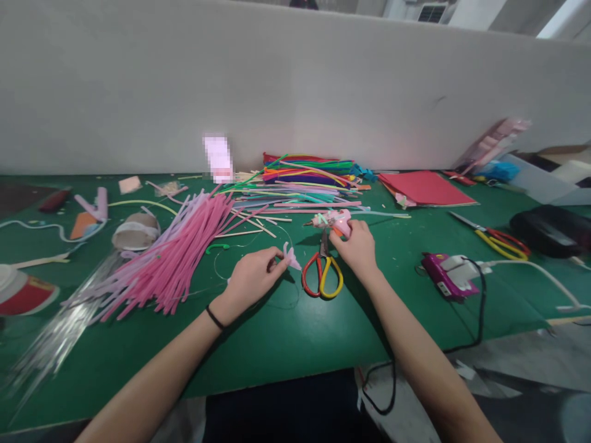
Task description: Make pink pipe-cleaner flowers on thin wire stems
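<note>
My left hand (253,275) pinches a small pale-lilac bent piece (291,256), apparently of pipe cleaner, between thumb and fingertips. A fine clear thread loops over the table near that hand. My right hand (357,251) is closed around the rear of a pink glue gun (340,220), whose nozzle points left. Part of the glue gun's grip is hidden by the fingers. Between the hands lie scissors (320,276) with one red and one yellow handle loop, blades pointing away from me. Left of my left hand is a small green bent piece (217,247).
Pink and lilac pipe cleaners (184,252) lie spread at left, beside a whitish tape roll (136,232). Multicoloured pipe cleaners (309,172) are heaped at the back. Red sheets (429,189), more scissors (501,243) and a purple power strip (447,277) with cables occupy the right side.
</note>
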The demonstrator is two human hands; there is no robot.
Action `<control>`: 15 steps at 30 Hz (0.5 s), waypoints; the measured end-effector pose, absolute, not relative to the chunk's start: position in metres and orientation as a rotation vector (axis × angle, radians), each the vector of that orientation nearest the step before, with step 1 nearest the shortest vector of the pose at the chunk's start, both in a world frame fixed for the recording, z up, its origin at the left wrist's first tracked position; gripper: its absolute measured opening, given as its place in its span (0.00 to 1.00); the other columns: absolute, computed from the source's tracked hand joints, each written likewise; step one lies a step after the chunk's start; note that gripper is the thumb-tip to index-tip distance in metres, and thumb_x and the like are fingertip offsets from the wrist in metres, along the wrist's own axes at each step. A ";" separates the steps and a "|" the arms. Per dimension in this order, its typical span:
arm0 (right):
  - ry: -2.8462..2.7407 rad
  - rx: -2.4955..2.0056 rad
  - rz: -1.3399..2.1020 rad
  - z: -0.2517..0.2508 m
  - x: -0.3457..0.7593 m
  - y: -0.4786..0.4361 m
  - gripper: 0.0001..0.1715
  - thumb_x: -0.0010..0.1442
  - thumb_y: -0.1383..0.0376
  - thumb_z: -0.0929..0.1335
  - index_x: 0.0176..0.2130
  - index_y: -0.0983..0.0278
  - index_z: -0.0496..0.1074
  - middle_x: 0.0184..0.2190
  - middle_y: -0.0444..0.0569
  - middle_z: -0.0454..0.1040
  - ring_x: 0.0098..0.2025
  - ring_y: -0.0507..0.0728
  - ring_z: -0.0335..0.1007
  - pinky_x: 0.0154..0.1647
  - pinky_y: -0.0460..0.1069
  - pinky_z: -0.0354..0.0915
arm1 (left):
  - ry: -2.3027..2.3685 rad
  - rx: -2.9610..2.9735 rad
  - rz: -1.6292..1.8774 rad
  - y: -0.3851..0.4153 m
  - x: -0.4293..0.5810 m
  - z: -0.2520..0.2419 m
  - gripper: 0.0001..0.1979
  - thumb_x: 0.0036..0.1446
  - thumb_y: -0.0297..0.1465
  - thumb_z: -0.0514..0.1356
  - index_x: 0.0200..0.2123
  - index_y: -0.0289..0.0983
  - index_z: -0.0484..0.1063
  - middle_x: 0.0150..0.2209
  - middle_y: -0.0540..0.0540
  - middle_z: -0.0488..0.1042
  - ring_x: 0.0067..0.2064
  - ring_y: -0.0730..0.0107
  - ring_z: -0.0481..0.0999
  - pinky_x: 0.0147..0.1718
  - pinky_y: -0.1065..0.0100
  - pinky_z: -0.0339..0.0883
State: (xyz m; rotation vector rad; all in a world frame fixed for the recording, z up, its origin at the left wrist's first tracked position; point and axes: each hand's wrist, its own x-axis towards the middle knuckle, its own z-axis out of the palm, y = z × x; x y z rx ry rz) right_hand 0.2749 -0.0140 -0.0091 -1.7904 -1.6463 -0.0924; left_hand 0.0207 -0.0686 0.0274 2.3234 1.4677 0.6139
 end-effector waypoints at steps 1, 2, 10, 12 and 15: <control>-1.608 -1.832 -0.096 -0.011 0.282 -0.010 0.25 0.54 0.51 0.67 0.42 0.67 0.70 0.38 0.57 0.71 0.38 0.62 0.67 0.37 0.52 0.62 | 1.449 2.327 0.635 -0.069 0.021 0.030 0.19 0.66 0.44 0.48 0.37 0.39 0.73 0.26 0.49 0.72 0.29 0.67 0.70 0.27 0.69 0.55; -1.577 -1.867 -0.104 -0.013 0.289 -0.007 0.25 0.54 0.51 0.67 0.42 0.68 0.71 0.38 0.58 0.71 0.39 0.62 0.67 0.39 0.53 0.62 | 1.423 2.334 0.659 -0.070 0.020 0.033 0.18 0.66 0.43 0.48 0.36 0.38 0.73 0.28 0.48 0.73 0.30 0.67 0.71 0.29 0.69 0.57; -1.411 -1.949 -0.091 0.017 0.297 -0.025 0.24 0.57 0.52 0.68 0.43 0.69 0.73 0.44 0.67 0.72 0.47 0.70 0.66 0.44 0.61 0.62 | 1.348 2.277 0.827 -0.073 0.019 0.054 0.16 0.65 0.39 0.50 0.33 0.38 0.73 0.30 0.48 0.76 0.30 0.68 0.72 0.30 0.70 0.60; -1.562 -1.633 0.235 0.039 0.272 -0.042 0.21 0.61 0.51 0.65 0.41 0.65 0.74 0.41 0.59 0.75 0.44 0.63 0.70 0.43 0.57 0.65 | 1.346 2.264 0.856 -0.072 0.019 0.059 0.16 0.65 0.39 0.51 0.32 0.38 0.73 0.30 0.48 0.76 0.30 0.69 0.72 0.30 0.70 0.61; -1.737 -1.256 0.907 0.070 0.233 -0.062 0.20 0.60 0.50 0.67 0.40 0.62 0.74 0.36 0.51 0.77 0.37 0.57 0.73 0.36 0.51 0.68 | 1.343 2.276 0.924 -0.069 0.018 0.069 0.15 0.65 0.39 0.52 0.33 0.37 0.74 0.31 0.48 0.77 0.32 0.69 0.73 0.31 0.70 0.61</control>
